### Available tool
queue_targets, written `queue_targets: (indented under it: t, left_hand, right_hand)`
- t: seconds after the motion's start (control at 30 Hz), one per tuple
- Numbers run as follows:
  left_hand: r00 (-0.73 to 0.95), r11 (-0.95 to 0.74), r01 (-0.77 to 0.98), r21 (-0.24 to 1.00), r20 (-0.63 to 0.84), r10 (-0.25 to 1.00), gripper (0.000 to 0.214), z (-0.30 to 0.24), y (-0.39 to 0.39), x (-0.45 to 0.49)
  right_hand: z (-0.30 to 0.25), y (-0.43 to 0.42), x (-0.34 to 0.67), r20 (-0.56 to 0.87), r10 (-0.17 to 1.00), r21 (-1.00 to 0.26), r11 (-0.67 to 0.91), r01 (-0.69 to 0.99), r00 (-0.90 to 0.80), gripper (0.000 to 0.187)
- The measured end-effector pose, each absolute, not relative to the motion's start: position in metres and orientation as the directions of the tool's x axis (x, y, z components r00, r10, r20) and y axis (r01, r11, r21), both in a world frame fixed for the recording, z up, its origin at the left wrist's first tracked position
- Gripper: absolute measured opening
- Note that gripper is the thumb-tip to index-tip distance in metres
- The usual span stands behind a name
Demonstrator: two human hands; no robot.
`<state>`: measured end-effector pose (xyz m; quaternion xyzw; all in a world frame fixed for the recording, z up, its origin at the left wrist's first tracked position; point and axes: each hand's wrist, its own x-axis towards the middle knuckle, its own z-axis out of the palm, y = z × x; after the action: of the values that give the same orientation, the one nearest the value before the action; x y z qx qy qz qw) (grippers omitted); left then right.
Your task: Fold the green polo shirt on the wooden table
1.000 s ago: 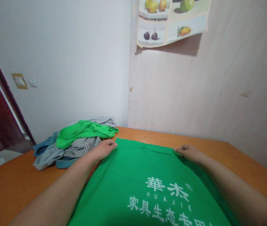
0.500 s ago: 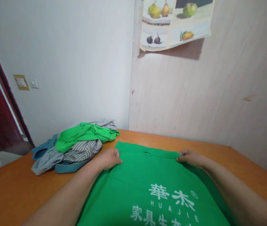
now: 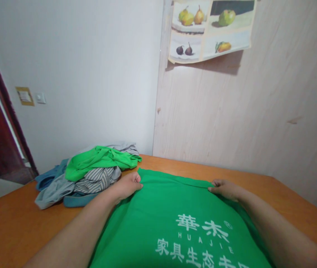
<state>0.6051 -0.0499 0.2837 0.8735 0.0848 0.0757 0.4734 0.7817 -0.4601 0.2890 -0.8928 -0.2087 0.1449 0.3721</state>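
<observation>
A green apron-like garment (image 3: pixel 153 216) with white lettering, including HUAJIE, lies spread in front of me. Its straight top edge points away from me, and the lower part runs out of view. My left hand (image 3: pixel 129 185) is closed, pinching the garment near the left end of that edge. At the right end, my right hand (image 3: pixel 225 189) grips the other corner between thumb and fingers. The edge stretches between both hands, with small creases below it.
A crumpled heap of clothes sits on the orange-brown table (image 3: pixel 10 223) at left: a bright green garment (image 3: pixel 99 160), a striped one (image 3: pixel 97 179), grey and blue pieces. Walls stand behind the table; fruit pictures (image 3: pixel 211 33) hang on the right one.
The fold along the top edge has flattened, and the garment has shifted slightly, showing more lettering at the bottom. Both hands keep their grip. The view has tilted up a little.
</observation>
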Motion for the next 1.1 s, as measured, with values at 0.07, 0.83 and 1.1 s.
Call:
queue_targets:
  t: [0.07, 0.83, 1.1]
  left_hand:
    - [0.970, -0.544, 0.089, 0.834, 0.052, 0.238, 0.027, 0.281, -0.050, 0.607]
    - [0.992, -0.966, -0.093, 0.243, -0.059, -0.111, 0.068, 0.306, -0.080, 0.582]
    - [0.989, -0.970, -0.028, 0.242, -0.132, -0.062, 0.075, 0.312, -0.075, 0.581]
  right_hand:
    - [0.280, -0.459, 0.785, -0.091, 0.464, -0.705, -0.655, 0.272, 0.881, 0.048]
    - [0.275, -0.389, 0.699, 0.008, 0.573, -0.146, -0.810, 0.568, 0.820, 0.093]
    - [0.278, -0.392, 0.698, 0.036, 0.580, -0.167, -0.799, 0.577, 0.814, 0.091]
